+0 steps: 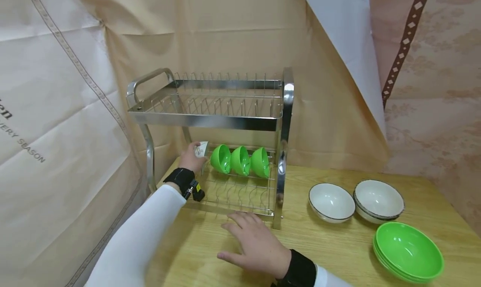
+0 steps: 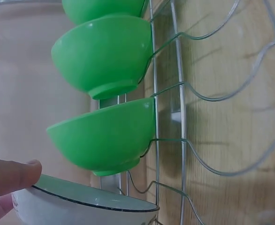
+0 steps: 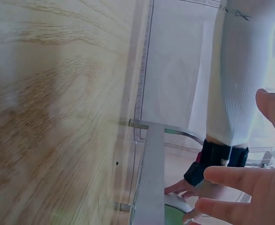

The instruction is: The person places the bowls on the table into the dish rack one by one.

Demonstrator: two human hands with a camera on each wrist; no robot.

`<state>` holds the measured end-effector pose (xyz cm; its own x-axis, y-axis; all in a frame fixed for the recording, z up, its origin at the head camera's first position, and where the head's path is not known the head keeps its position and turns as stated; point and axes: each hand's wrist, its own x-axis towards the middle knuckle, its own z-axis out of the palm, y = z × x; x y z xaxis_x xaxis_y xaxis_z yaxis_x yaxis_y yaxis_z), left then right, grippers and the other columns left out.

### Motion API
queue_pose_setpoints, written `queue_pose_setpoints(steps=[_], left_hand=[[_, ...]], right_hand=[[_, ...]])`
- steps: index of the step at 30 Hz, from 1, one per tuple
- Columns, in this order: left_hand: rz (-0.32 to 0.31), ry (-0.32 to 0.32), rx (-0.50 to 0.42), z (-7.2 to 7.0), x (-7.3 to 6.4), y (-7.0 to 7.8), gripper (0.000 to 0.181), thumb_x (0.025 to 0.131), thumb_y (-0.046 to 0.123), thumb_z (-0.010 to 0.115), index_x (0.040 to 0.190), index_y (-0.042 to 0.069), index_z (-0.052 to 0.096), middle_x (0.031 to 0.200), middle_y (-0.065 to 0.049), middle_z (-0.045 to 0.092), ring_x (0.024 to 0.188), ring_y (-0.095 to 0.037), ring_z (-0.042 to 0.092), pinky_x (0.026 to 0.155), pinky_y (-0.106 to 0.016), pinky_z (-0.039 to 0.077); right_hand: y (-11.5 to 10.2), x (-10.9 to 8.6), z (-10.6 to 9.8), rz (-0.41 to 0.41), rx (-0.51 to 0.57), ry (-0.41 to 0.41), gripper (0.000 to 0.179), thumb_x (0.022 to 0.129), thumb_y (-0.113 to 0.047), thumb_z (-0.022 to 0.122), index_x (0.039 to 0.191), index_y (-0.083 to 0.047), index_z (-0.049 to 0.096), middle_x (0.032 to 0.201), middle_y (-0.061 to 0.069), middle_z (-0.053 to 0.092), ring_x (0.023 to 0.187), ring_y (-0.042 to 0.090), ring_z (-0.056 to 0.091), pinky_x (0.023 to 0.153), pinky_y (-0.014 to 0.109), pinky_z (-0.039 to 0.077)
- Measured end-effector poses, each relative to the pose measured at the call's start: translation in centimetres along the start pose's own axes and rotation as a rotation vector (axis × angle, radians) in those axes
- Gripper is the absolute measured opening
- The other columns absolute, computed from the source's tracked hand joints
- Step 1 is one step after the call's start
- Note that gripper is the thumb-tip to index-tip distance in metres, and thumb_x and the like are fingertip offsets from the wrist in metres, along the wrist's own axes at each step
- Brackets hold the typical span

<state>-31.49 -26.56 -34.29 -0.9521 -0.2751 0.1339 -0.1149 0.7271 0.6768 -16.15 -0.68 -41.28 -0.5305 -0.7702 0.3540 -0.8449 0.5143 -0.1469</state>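
Observation:
My left hand (image 1: 192,158) grips the rim of a white bowl (image 1: 201,148) with a dark edge, at the left end of the rack's lower tier. In the left wrist view the thumb lies over the rim of this white bowl (image 2: 81,206), which stands tilted on its side by the wires. Several green bowls stand on edge in a row just right of it, the nearest green bowl (image 2: 107,138) close beside the white one. My right hand (image 1: 259,246) hovers in front of the rack with its fingers spread, holding nothing.
The two-tier metal dish rack (image 1: 203,120) stands against a cloth backdrop. On the wooden table (image 1: 300,237) to its right are a white bowl (image 1: 331,201), stacked white bowls (image 1: 378,198) with dark rims, and stacked green bowls (image 1: 408,250) nearer the front.

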Motion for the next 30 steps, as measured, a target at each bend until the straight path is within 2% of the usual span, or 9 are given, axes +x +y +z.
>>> queue_pose_setpoints(steps=[3,9,15,20,26,30], left_hand=[[-0.018,0.008,-0.006,0.3,0.5,0.2,0.065,0.089,0.02,0.067,0.145,0.016,0.035,0.126,-0.028,0.042,0.103,-0.035,0.045,0.081,-0.045,0.047],[-0.025,-0.001,-0.01,0.6,1.0,0.7,0.064,0.089,0.02,0.067,0.146,0.014,0.037,0.133,-0.028,0.04,0.112,-0.036,0.04,0.089,-0.05,0.045],[-0.054,-0.047,-0.039,0.7,1.4,0.9,0.064,0.092,0.023,0.063,0.148,0.017,0.032,0.138,-0.029,0.034,0.113,-0.038,0.04,0.09,-0.052,0.044],[-0.063,-0.089,-0.029,0.7,2.0,0.6,0.064,0.095,0.026,0.059,0.15,0.017,0.027,0.137,-0.029,0.035,0.114,-0.038,0.04,0.093,-0.052,0.042],[-0.006,-0.114,-0.021,0.4,2.8,-0.1,0.062,0.097,0.019,0.054,0.149,0.006,0.024,0.137,-0.033,0.04,0.115,-0.041,0.043,0.094,-0.052,0.042],[0.014,-0.122,-0.042,0.5,4.1,-1.3,0.06,0.097,0.015,0.052,0.148,0.002,0.024,0.137,-0.032,0.044,0.113,-0.04,0.046,0.094,-0.05,0.043]], right_hand=[[-0.1,0.0,-0.1,-0.004,0.008,0.002,0.07,0.092,-0.072,0.034,0.132,-0.019,0.056,0.141,0.008,0.048,0.129,0.024,0.037,0.106,0.05,0.036],[-0.1,-0.1,0.1,-0.021,-0.01,0.019,0.065,0.093,-0.07,0.035,0.127,-0.019,0.058,0.139,0.007,0.05,0.128,0.024,0.038,0.105,0.051,0.037],[0.0,-0.2,0.1,-0.02,-0.017,0.012,0.063,0.095,-0.068,0.034,0.127,-0.02,0.059,0.139,0.007,0.05,0.127,0.024,0.038,0.105,0.052,0.037],[-0.1,-0.2,0.2,-0.012,0.014,-0.007,0.063,0.095,-0.067,0.033,0.128,-0.019,0.058,0.138,0.008,0.05,0.127,0.024,0.038,0.105,0.053,0.036],[-0.2,-0.2,0.1,-0.005,0.017,-0.032,0.064,0.096,-0.067,0.031,0.13,-0.019,0.057,0.139,0.008,0.049,0.128,0.024,0.038,0.106,0.053,0.035],[-0.2,-0.3,0.0,0.0,-0.011,-0.052,0.064,0.096,-0.067,0.029,0.131,-0.02,0.057,0.14,0.007,0.048,0.128,0.023,0.037,0.107,0.053,0.034]])
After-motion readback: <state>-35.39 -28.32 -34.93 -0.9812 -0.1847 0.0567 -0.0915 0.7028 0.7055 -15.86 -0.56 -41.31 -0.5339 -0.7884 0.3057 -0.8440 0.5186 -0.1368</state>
